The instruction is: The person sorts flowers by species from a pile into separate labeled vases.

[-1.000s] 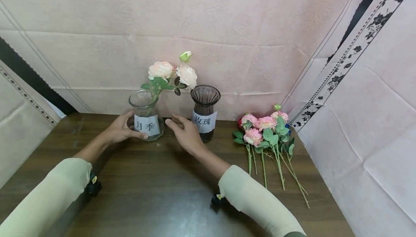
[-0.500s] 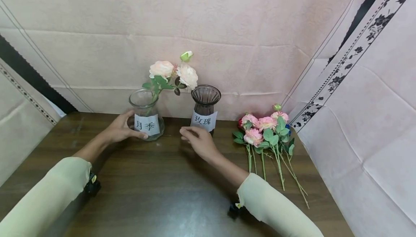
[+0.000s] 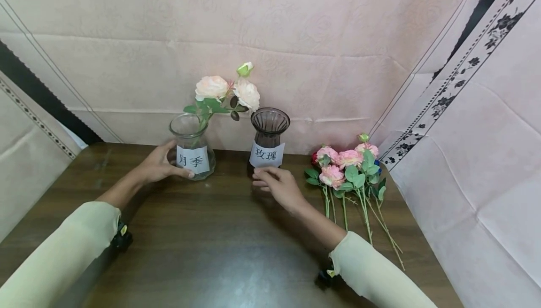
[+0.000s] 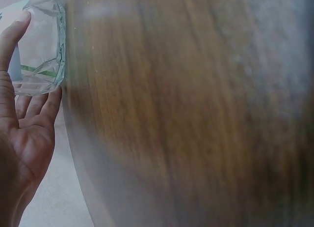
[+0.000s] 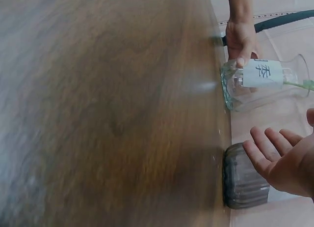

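My left hand point(image 3: 158, 166) grips the lower part of a clear glass vase point(image 3: 208, 161), thumb across the front and fingers behind. This vase bears a white paper label with Chinese characters, and a stem of pale pink and white roses point(image 3: 212, 87) leans out of it to the right. In the left wrist view the thumb lies against the glass point(image 4: 41, 45). My right hand point(image 3: 281, 187), fingers loosely bent and holding nothing, is in front of a dark fluted glass vase point(image 3: 270, 122), overlapping its base. That vase has a similar label and no flowers in it.
Several pink roses point(image 3: 350, 158) with long green stems lie on the right of the brown wooden table point(image 3: 203, 256); a bit of red and blue shows behind them. A pale cloth point(image 3: 127, 73) hangs behind the table and along both sides.
My right hand has moved right, from between the two vases to the front of the dark one. The left hand stays on the clear vase. The view has shifted slightly.
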A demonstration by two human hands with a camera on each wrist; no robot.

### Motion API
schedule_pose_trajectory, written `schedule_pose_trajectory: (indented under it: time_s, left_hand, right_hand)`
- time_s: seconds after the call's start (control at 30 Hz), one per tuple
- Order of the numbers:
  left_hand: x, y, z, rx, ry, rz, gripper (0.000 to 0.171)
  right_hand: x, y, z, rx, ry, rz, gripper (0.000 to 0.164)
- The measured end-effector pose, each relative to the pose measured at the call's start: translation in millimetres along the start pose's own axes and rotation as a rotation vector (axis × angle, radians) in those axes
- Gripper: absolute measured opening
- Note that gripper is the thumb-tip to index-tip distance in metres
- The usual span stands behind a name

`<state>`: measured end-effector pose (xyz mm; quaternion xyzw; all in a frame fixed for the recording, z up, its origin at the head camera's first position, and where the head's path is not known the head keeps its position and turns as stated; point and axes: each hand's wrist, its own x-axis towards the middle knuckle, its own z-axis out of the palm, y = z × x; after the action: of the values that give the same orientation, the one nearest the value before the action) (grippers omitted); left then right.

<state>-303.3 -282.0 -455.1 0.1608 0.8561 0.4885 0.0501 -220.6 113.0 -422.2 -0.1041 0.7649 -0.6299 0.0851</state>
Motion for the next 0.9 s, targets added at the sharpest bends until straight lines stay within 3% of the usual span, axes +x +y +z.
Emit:
schedule_pose_trajectory:
  time_s: [0.9]
  left_hand:
    - [-0.4,1.1,0.3,-0.035,0.004,0.025,0.118]
  right_hand:
    - [-33,9,-63,0.012,0.037,0.097,0.049]
